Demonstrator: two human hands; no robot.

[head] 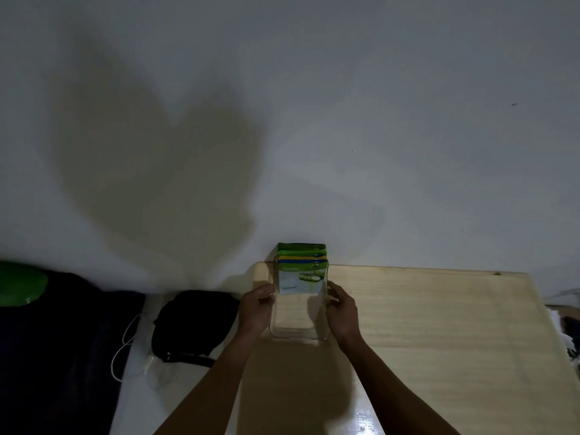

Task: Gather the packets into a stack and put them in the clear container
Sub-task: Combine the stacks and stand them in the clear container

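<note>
A: You've got both hands on the clear container (299, 321) now, one to each side. Your left hand (255, 310) is curled onto its left wall, your right hand (342, 312) onto its right wall.

B: And the packets (302, 271)?

A: Inside it, bunched together at the far end. They stand up on edge, leaning back toward the wall (376, 120), tops poking out above the rim. The front one shows a white face with a blue band; behind it you can see yellow and green top edges.

B: Which way does the container run?

A: Its long axis runs away from you, from the near end straight toward the far edge of the desk (439, 324). The far end sits right at that edge, close to the desk's far left corner. The near half looks bare, with the wood grain showing through.

B: How tight is your grip?

A: Fingers (266, 296) and thumbs wrap the sides, partly closed, pressing in from both flanks. I can't tell whether the container rests on the desk or is lifted just off it.

B: Anything off the desk?

A: A black bag (194, 321) lies left of it, with a white cord (125, 343) beside it, and something green (22, 284) at the far left.
</note>
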